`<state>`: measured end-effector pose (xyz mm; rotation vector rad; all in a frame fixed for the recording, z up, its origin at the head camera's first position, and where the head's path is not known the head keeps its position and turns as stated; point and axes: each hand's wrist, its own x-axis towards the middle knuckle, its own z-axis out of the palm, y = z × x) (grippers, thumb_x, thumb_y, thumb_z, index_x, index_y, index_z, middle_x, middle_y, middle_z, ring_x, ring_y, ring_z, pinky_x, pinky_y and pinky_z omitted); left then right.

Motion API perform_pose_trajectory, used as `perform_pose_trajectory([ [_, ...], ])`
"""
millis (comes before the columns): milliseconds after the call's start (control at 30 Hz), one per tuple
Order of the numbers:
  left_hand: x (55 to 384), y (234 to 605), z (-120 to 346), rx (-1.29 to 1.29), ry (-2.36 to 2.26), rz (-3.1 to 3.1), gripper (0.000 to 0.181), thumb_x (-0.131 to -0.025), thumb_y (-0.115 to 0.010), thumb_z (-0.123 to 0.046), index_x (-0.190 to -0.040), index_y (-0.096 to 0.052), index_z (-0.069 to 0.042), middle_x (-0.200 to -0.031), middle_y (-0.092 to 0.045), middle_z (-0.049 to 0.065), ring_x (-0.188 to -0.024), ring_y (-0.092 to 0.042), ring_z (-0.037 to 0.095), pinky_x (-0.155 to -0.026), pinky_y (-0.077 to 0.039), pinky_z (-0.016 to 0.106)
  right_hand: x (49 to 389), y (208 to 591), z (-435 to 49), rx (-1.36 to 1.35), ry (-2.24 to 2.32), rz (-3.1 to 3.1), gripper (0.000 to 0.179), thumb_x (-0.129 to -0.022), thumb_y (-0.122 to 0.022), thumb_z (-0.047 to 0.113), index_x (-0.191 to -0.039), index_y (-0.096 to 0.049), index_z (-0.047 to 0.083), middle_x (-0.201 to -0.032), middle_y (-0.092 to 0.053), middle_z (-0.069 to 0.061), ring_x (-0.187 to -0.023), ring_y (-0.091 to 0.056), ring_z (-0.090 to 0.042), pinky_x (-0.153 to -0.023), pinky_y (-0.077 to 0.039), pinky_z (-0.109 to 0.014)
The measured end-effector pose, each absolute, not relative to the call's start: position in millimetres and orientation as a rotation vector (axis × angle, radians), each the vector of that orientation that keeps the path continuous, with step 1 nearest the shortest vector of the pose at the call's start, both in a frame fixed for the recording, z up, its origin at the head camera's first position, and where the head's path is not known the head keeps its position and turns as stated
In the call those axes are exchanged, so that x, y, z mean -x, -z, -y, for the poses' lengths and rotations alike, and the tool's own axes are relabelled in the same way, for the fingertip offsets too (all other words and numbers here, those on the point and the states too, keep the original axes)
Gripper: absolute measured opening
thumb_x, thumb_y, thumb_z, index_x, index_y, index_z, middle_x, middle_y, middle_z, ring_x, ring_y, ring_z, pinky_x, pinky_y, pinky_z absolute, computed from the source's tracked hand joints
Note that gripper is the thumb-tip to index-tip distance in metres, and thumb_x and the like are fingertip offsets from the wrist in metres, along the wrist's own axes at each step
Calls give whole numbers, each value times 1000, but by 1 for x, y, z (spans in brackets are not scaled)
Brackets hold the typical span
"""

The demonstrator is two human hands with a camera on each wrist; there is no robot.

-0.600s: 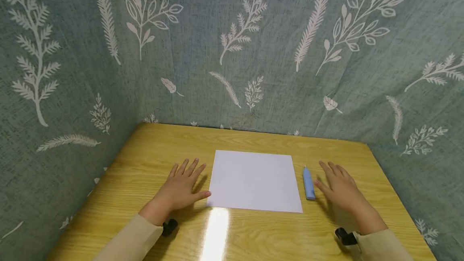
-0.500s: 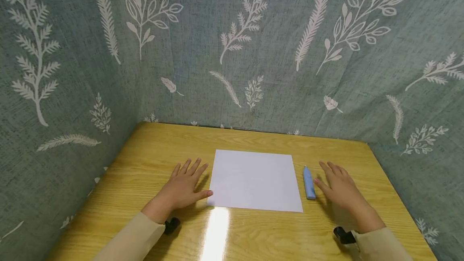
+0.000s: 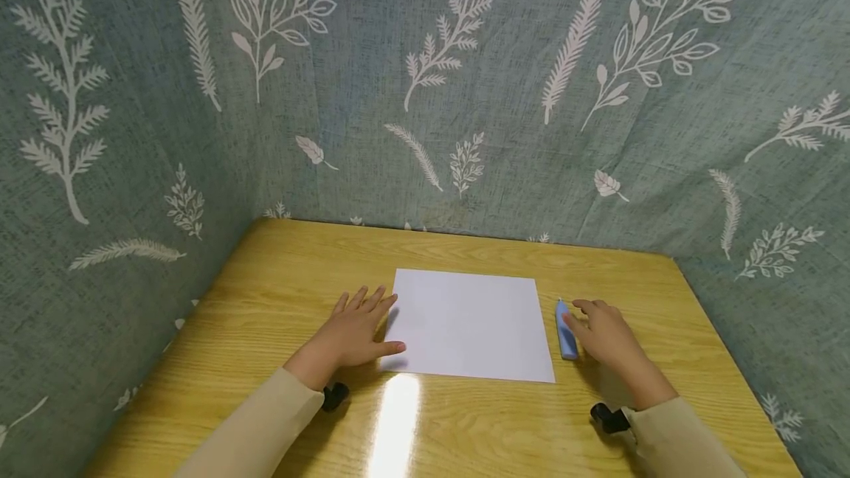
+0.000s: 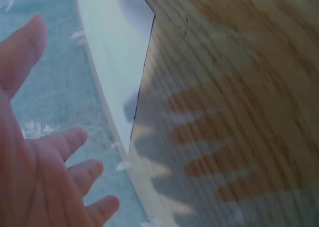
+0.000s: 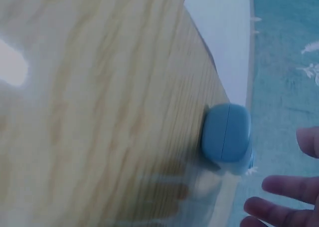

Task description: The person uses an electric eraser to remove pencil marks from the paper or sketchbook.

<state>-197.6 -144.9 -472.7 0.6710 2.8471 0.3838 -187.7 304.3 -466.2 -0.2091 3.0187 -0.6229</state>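
Note:
A white sheet of paper [image 3: 468,327] lies flat on the wooden table. To its right rests a blue pen-shaped tool [image 3: 566,332] with a tapered, fine tip pointing away from me. My left hand [image 3: 355,334] hovers at the paper's left edge with fingers spread, thumb and fingertips overlapping the sheet in the head view. Beside the tool is my right hand [image 3: 606,334], its thumb overlapping the tool's upper part and its fingers slightly bent. In the right wrist view the rounded, seamed end of the blue tool [image 5: 227,133] faces the camera, and a gap shows between it and the fingers.
Patterned green-grey fabric [image 3: 425,94] hangs behind and at both sides of the wooden table [image 3: 312,257]. Bright glare [image 3: 395,423] shows on the tabletop in front of the paper. A small black device sits at each wrist.
My left hand has moved right, over the paper's left edge. My right hand has moved left to the blue tool, its fingers bending more. Paper and tool have stayed put.

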Motion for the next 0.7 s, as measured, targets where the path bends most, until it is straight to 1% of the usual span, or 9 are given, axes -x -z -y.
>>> perform_pose_trajectory([
  [100,200,473,143,-676,-380,-2831,92,-90,-57,-70,-160,-30,-17,-165,-20,12,-151,-12,43,-118,-5,65,193,466,-301,140,691,-2970,57,-105,-51,35,-139,-50,-10,-126,-56,-32,-113,-54,-49,-88,-48,-60],
  [233,202,475,143,-669,-362,-2816,94,-88,-58,-71,-160,-30,-17,-165,-21,11,-151,-13,41,-118,-6,64,200,467,-299,65,731,-2925,58,-106,-50,37,-139,-50,-11,-121,-60,-30,-103,-61,-42,-81,-51,-54],
  [367,207,481,142,-652,-321,-2803,96,-87,-58,-72,-160,-28,-18,-166,-20,10,-151,-13,40,-119,-6,63,206,469,-298,-3,749,-2889,58,-106,-49,38,-139,-49,-10,-116,-62,-27,-94,-63,-35,-76,-52,-49],
  [433,210,484,140,-648,-302,-2797,97,-86,-59,-73,-160,-28,-19,-166,-20,9,-151,-13,40,-119,-6,63,207,470,-299,-38,757,-2871,59,-106,-49,39,-140,-49,-9,-118,-62,-28,-95,-63,-35,-76,-52,-50],
  [600,212,486,136,-641,-300,-2772,96,-85,-63,-70,-159,-32,-18,-165,-21,12,-150,-16,41,-119,-9,63,210,475,-300,-116,813,-2814,62,-106,-46,42,-142,-45,-8,-128,-56,-32,-105,-61,-40,-83,-52,-52],
  [700,212,486,135,-627,-293,-2755,97,-84,-65,-69,-158,-34,-16,-165,-22,13,-150,-18,42,-118,-12,63,211,478,-300,-139,839,-2792,64,-105,-47,43,-142,-45,-9,-130,-54,-34,-105,-61,-40,-83,-52,-51],
])
